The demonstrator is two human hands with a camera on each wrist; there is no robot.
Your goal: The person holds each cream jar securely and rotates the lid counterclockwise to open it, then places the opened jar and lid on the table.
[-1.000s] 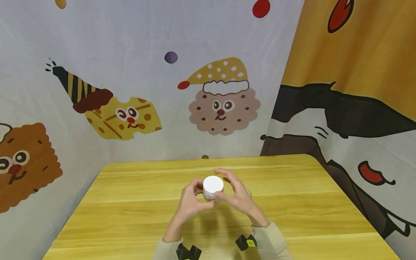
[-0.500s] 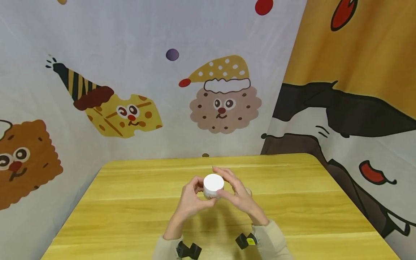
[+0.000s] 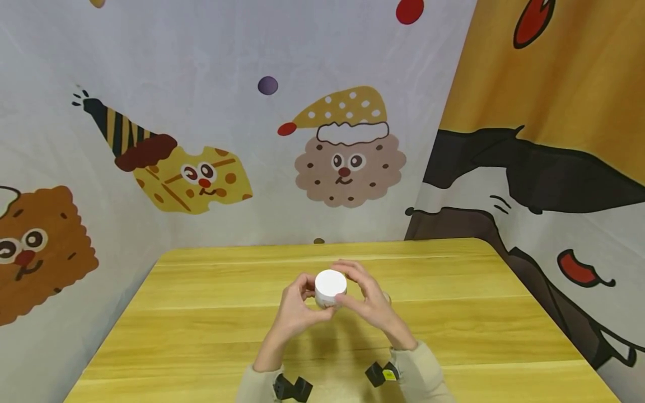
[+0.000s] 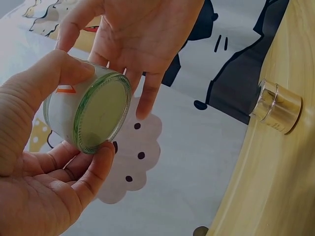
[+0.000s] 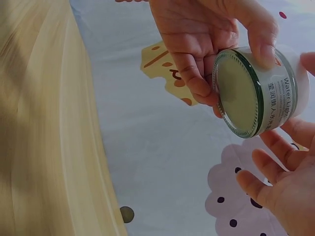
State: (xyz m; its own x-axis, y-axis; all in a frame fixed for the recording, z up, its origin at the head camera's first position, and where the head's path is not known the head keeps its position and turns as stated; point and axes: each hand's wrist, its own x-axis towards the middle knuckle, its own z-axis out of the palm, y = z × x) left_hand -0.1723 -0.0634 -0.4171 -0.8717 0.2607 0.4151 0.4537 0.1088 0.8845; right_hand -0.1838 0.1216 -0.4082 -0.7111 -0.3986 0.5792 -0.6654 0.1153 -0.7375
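Observation:
A round cream jar point(image 5: 275, 101) with a white lid point(image 3: 330, 284) is held above the table in the head view. Its thick glass base point(image 4: 103, 112) looks greenish, and the label reads "Water Light". My left hand point(image 3: 294, 314) grips the jar's body, thumb on one side and fingers on the other. At the lid's right side is my right hand point(image 3: 372, 303), its thumb at the near rim and its fingers curving round the far rim. Part of the lid is hidden by the fingers in the wrist views.
A shiny gold cylinder point(image 4: 278, 106) stands on the wooden table point(image 3: 201, 324), mostly hidden behind my right hand in the head view. Cloth printed with cartoon figures point(image 3: 347, 168) hangs behind the table and along its sides.
My right hand's fingers have shifted slightly around the lid's rim. The jar and my left hand stay nearly in place; the head view has tipped down a little.

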